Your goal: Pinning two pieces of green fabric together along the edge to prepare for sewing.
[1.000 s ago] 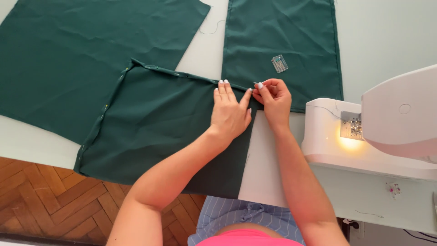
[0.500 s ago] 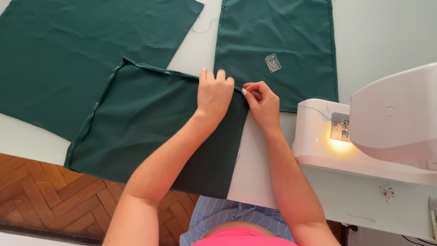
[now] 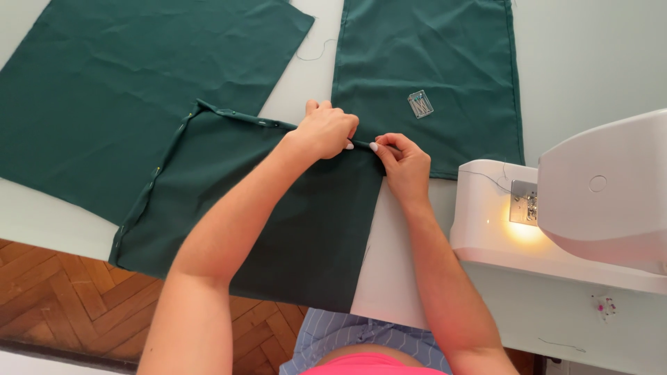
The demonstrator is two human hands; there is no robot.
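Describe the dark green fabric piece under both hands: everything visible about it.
The dark green fabric piece is a matte woven cloth lying flat on the pale table, its near part hanging over the table's front. Its left and far edges are folded over and pinned. The left hand presses on the far fold; the right hand pinches its far right corner. It overlaps a larger green piece.

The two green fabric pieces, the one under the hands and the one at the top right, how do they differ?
The near fabric piece hangs over the table edge, with folded, pinned edges pinched by the left hand and right hand. The far fabric piece lies flat, untouched, carrying a small clear pin box. Both are dark green.
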